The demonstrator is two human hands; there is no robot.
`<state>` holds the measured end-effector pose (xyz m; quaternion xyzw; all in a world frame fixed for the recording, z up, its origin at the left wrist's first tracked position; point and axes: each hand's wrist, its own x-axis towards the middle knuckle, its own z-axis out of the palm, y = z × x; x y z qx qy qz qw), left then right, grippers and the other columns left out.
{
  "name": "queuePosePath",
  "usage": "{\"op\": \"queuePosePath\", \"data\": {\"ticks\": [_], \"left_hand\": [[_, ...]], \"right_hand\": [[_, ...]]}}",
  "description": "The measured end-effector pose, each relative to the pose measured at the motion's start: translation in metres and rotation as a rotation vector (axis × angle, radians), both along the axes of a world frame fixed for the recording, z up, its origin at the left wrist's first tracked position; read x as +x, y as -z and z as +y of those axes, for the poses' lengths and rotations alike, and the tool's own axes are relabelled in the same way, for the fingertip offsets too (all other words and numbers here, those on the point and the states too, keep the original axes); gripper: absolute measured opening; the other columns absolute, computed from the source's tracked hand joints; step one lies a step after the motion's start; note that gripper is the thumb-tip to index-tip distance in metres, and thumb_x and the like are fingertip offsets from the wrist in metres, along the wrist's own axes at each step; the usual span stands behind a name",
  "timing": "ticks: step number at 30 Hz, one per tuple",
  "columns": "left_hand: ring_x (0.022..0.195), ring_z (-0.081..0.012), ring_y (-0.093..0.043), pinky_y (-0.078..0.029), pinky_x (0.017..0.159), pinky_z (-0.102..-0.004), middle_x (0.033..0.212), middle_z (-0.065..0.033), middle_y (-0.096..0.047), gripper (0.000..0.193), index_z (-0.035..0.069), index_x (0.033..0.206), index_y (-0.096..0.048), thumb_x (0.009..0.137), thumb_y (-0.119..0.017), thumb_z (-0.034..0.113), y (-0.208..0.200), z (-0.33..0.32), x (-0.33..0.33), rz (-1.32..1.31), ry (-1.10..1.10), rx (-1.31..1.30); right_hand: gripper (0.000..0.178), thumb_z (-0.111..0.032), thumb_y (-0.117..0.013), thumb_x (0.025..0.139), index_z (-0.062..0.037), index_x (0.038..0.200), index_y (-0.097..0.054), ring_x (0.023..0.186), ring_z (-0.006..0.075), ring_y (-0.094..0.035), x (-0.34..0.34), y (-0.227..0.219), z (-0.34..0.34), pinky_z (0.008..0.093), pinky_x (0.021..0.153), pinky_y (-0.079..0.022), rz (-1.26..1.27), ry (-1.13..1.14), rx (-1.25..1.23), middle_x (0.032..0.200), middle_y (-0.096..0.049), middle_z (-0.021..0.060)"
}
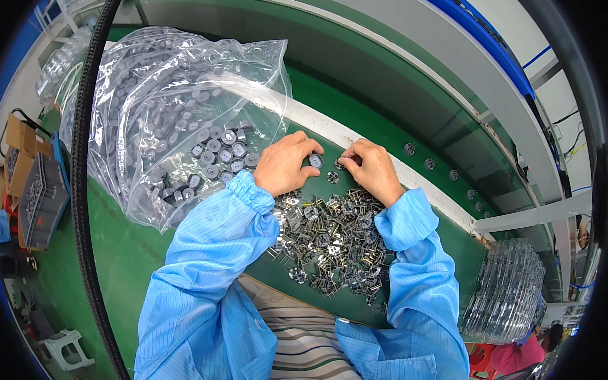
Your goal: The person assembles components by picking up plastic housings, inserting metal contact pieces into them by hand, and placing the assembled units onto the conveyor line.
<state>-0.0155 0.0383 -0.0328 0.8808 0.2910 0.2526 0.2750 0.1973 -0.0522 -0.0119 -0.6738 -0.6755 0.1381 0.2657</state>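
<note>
Head view shows the left hand point(283, 164) pinching a small round grey disc-shaped part point(316, 161) between thumb and fingertips, above the green work table point(124, 251). The right hand point(374, 169) sits just beside it, fingertips closed on a tiny metal piece point(340, 163) that is too small to make out. Both wrists rest over a loose heap of small silvery stamped metal clips point(332, 241) on the table. To the left lies a clear plastic bag point(166, 105) of round grey parts, its mouth near the left hand. Several single round parts point(429, 163) lie along the conveyor belt point(360, 105) beyond.
</note>
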Motion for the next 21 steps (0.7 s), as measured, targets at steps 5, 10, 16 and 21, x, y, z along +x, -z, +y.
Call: {"op": "queuePosePath", "data": {"ticks": [5, 10, 16, 21], "left_hand": [[0.099, -0.0278, -0.064, -0.053, 0.081, -0.0410, 0.097, -0.0066, -0.062, 0.043, 0.010, 0.100, -0.068, 0.069, -0.088, 0.031, -0.003, -0.005, 0.005, 0.058, 0.013, 0.035], [0.099, -0.0275, -0.065, -0.053, 0.081, -0.0407, 0.096, -0.0060, -0.063, 0.041, 0.009, 0.097, -0.069, 0.069, -0.088, 0.032, 0.000, -0.005, 0.005, 0.005, 0.012, 0.025], [0.094, -0.0279, -0.067, -0.054, 0.078, -0.0390, 0.095, -0.0072, -0.066, 0.041, 0.005, 0.096, -0.069, 0.070, -0.088, 0.029, 0.002, -0.006, 0.011, 0.018, 0.020, -0.013], [0.093, -0.0279, -0.068, -0.054, 0.078, -0.0385, 0.094, -0.0075, -0.067, 0.041, 0.004, 0.095, -0.069, 0.070, -0.088, 0.029, 0.001, -0.006, 0.011, 0.010, 0.022, -0.028]], "right_hand": [[0.013, -0.011, -0.076, 0.083, 0.0009, 0.088, -0.071, 0.077, 0.0268, -0.065, -0.011, -0.005, -0.002, 0.0368, 0.070, -0.051, 0.222, -0.030, 0.020, 0.084, -0.065, 0.0127], [0.014, -0.010, -0.077, 0.082, 0.0008, 0.085, -0.070, 0.082, 0.0272, -0.063, -0.020, 0.003, 0.000, 0.0380, 0.072, -0.050, 0.194, -0.082, 0.155, 0.083, -0.064, 0.0115], [0.014, -0.011, -0.078, 0.080, -0.0002, 0.084, -0.070, 0.082, 0.0282, -0.061, -0.016, 0.010, 0.004, 0.0398, 0.071, -0.049, 0.110, -0.080, 0.176, 0.084, -0.064, 0.0107], [0.012, -0.011, -0.077, 0.079, -0.0019, 0.082, -0.069, 0.083, 0.0280, -0.061, -0.016, 0.007, 0.007, 0.0402, 0.073, -0.048, 0.074, -0.062, 0.129, 0.084, -0.064, 0.0096]]}}
